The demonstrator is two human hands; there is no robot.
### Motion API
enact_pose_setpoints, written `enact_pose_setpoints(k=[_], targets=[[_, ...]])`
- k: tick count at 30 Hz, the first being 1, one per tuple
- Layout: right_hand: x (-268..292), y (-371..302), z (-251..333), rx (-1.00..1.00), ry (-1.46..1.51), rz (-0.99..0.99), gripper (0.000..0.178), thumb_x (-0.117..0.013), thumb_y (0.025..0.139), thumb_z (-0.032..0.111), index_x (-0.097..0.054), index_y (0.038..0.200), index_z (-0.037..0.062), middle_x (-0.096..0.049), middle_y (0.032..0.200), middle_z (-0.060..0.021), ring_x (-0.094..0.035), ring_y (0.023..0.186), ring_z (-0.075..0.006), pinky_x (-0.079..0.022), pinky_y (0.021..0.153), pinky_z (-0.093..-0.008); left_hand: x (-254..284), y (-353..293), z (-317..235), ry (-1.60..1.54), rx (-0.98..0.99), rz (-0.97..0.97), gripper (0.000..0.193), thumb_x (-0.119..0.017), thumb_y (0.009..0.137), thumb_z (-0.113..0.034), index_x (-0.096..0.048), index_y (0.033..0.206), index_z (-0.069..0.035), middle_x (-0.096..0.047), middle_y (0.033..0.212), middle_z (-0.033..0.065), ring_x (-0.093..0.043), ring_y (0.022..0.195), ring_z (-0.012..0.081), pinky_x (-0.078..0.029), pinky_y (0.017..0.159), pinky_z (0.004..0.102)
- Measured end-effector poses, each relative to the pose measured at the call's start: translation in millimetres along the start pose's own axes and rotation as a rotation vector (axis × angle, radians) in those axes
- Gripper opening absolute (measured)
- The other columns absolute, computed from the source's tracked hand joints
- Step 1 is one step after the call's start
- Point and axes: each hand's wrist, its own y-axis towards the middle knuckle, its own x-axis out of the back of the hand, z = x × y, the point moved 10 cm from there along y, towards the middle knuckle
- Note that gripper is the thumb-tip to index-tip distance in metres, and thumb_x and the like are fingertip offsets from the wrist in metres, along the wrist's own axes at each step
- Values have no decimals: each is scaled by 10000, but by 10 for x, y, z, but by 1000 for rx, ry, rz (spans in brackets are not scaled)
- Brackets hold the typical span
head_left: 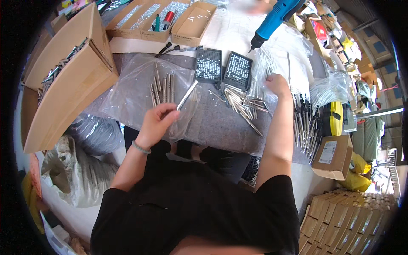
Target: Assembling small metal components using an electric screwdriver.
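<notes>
My left hand [158,123] pinches one end of a slim silver metal tube [187,94], which tilts up and away to the right. Under and beyond that hand, several similar metal tubes [163,88] lie on a clear plastic sheet [127,91]. My right hand [279,85] is closed at the edge of some crumpled clear plastic [265,63]; what its fingers hold, if anything, is hidden. Between my hands lies a loose pile of metal tubes [243,104]. Behind the pile stand two black trays [209,78] [238,83] with small white pieces in their holes.
A blue power drill [272,25] hangs tip down over the table's far right. Cardboard trays [187,39] of small parts line the back. A big carton [70,91] of metal parts flanks the left. More dark-tipped rods [304,123] lie right. A blurred hand [256,7] shows at the far edge.
</notes>
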Motion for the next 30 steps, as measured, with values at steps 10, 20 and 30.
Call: enact_pose_setpoints(k=[10, 20, 30], targets=[[116, -215, -259, -216, 288, -275, 293, -574, 758, 229, -625, 946, 10, -634, 922, -244, -618, 896, -362, -472, 813, -408, -211, 41, -103, -140, 12, 72, 184, -564, 899, -127, -599, 1022, 6, -613, 804, 18, -551, 746, 77, -440, 667, 214], [386, -701, -128, -339, 1478, -354, 206, -475, 895, 126, -522, 988, -51, -533, 774, -97, -571, 601, -189, -487, 544, -294, -592, 52, 76, -442, 238, 168, 117, -541, 899, -113, -585, 942, -14, -610, 802, 44, -562, 721, 107, -468, 695, 237], [-473, -1814, 1287, -199, 1333, 245, 201, -578, 902, 203, -671, 995, 52, -495, 624, 80, -374, 530, -14, -277, 475, -176, -1320, 439, 88, -572, 126, 297, 277, -542, 919, -212, -602, 1106, -15, -472, 703, -45, -403, 609, 49, -347, 560, 201]])
